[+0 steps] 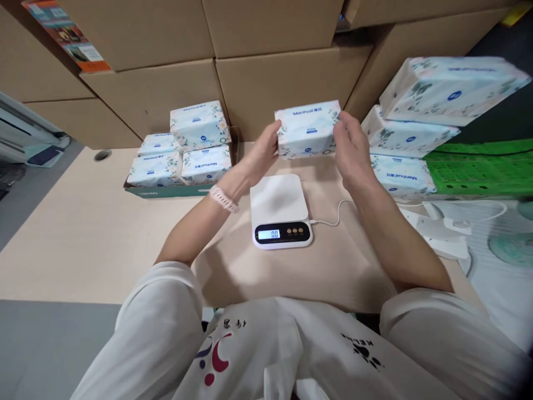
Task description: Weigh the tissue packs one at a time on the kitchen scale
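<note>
A white tissue pack [308,130] with a floral print is held up between my two hands, above and behind a digital scale [278,205]. My left hand [266,145] is closed on the pack's left end, and my right hand [353,147] grips its right end. Nothing lies on the scale's white plate, and its lit display [268,234] reads 0.0. To the left, several similar tissue packs [200,126] sit in a low green tray [166,191], one stacked on top. On the right stands a stack of three tissue packs [416,136].
Large cardboard boxes [287,83] form a wall behind the desk [83,239]. A white cable [339,214] runs right from the scale towards a white power strip [441,236]. A green plastic crate [478,172] is at the right, and a round hole [102,156] pierces the desk at left.
</note>
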{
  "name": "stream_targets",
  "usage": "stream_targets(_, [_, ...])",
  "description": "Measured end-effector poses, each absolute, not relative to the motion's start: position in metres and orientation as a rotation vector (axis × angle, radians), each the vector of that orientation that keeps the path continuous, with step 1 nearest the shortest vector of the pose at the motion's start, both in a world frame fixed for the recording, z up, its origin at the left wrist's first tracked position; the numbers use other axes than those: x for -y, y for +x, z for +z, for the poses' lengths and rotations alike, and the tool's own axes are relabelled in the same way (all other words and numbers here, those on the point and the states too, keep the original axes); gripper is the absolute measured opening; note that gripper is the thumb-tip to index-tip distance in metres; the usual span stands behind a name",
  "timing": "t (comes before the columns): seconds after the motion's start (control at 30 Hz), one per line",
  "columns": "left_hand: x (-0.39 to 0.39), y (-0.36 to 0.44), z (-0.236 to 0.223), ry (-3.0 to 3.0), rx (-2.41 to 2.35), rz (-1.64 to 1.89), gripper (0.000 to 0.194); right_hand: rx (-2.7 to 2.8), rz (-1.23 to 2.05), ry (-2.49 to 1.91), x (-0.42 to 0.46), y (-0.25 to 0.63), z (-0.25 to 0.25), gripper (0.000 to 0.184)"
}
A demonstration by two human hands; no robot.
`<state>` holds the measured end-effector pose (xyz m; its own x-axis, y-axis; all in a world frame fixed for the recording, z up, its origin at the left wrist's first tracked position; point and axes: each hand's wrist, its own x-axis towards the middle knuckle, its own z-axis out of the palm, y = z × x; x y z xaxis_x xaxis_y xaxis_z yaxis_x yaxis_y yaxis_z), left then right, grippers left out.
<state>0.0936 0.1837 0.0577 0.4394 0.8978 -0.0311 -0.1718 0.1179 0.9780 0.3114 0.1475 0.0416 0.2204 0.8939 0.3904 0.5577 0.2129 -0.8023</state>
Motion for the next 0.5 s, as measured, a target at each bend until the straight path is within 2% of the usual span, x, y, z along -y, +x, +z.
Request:
stream_targets(0.13, [-0.101, 0.035, 0.083, 1.195, -0.848, 0.955, 0.053, 1.607, 0.53, -1.435, -0.063, 0.272, 0.07, 0.063])
stream_targets(0.23, [-0.052, 0.016, 0.086, 1.175, -0.866, 0.894, 0.056, 1.695, 0.655, -1.427, -0.022, 0.255, 0.074, 0.065])
stream_targets(0.5, [-0.031, 0.017, 0.059, 1.157, -0.866, 0.827, 0.054, 1.62, 0.761, -1.486, 0.001, 0.261, 0.039, 0.062])
